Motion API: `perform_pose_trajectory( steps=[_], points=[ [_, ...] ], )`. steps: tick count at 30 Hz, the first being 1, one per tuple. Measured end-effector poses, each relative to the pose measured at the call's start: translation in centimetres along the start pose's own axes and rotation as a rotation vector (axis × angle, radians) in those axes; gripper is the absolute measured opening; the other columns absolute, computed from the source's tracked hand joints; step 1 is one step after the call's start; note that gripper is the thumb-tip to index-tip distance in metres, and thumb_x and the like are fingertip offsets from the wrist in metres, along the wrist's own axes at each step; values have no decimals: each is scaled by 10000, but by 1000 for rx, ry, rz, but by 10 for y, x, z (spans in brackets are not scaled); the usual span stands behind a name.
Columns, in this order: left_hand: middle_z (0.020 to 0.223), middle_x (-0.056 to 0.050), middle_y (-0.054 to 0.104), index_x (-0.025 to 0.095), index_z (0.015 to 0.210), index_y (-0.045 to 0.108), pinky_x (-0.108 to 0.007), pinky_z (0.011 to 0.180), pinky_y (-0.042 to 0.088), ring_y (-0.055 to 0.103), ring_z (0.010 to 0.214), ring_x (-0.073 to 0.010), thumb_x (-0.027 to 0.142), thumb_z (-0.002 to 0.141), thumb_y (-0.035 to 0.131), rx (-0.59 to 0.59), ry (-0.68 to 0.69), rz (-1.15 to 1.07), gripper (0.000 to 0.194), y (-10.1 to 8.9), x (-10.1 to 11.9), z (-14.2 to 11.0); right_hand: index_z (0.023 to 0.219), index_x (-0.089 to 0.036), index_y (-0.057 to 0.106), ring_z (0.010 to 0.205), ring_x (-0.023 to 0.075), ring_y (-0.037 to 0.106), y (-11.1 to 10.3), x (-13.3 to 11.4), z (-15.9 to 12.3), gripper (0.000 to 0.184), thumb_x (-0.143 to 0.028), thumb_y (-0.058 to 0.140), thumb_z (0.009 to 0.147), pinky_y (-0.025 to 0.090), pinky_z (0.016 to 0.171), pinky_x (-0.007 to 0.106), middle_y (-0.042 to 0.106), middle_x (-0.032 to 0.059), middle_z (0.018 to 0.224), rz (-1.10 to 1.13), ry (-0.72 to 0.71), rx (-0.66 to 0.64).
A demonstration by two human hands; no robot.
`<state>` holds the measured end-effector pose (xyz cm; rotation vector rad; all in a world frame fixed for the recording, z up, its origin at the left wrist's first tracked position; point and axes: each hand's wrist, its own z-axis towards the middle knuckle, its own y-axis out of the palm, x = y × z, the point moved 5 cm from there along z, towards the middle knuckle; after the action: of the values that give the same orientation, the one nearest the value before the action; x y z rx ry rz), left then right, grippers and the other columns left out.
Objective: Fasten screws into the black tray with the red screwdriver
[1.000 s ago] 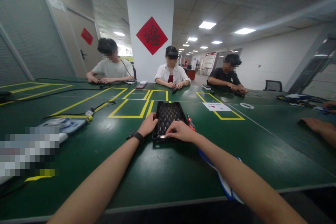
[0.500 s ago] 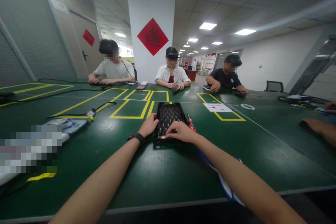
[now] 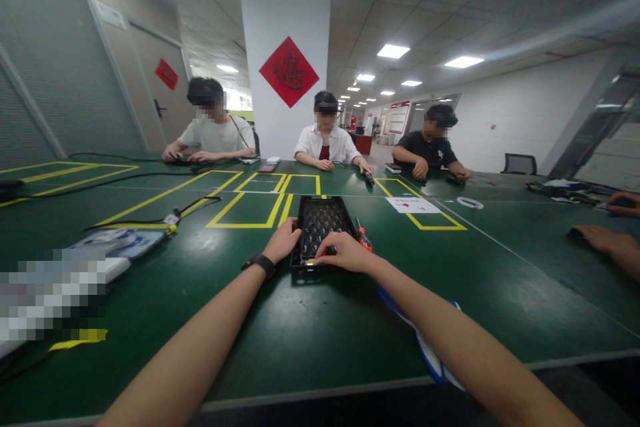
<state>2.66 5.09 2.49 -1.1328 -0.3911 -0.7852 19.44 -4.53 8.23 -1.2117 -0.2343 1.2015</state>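
A black rectangular case, open at the top and with rows of small shapes inside, lies on the green table in front of me. My left hand grips its left wall, fingers bent over the rim. At the near end, my right hand reaches in with thumb and fingers pinched together. By those fingertips sits a small yellowish piece; whether they hold it or only touch it, I cannot tell. A red-and-black screwdriver lies just right of the case.
Blue-and-white material lies under my right forearm. To the left are a plastic packet and a cable. A paper sheet and a white ring lie farther right. Three people sit opposite; another person's hands show at the right edge.
My hands stay in nearly the same place on the case. Across the table, the middle person's hand has moved a dark tool to the right.
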Motion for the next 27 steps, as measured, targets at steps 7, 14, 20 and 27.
perform_pose_trajectory(
  steps=[7,14,20,27],
  points=[
    [1123,-112,552,118,1128,460,-354,910,372,517,1025,-214,202,749,405,12,-1,-7,392,-1,1,-1,767,-174,678,756,132,585,1,3,1,137,-289,637,706,408,741,247,674,26,776,15,47,1],
    [1122,-109,556,116,1123,463,-358,921,367,514,1036,-210,192,747,401,6,3,-27,388,-3,6,-4,772,-164,679,720,124,592,2,3,1,150,-291,627,711,420,700,227,672,29,749,37,49,-2],
    [1118,-115,555,111,1113,466,-356,928,360,516,1033,-202,204,750,391,8,27,-34,381,-2,4,-3,781,-166,676,733,126,593,2,3,1,159,-301,631,709,419,712,233,672,31,763,15,50,1],
    [1132,-116,550,118,1132,458,-359,931,359,509,1049,-213,193,748,400,4,3,-17,395,-3,6,-3,785,-168,671,744,130,595,1,3,1,148,-288,634,706,422,737,247,674,29,780,25,31,8]
  ],
)
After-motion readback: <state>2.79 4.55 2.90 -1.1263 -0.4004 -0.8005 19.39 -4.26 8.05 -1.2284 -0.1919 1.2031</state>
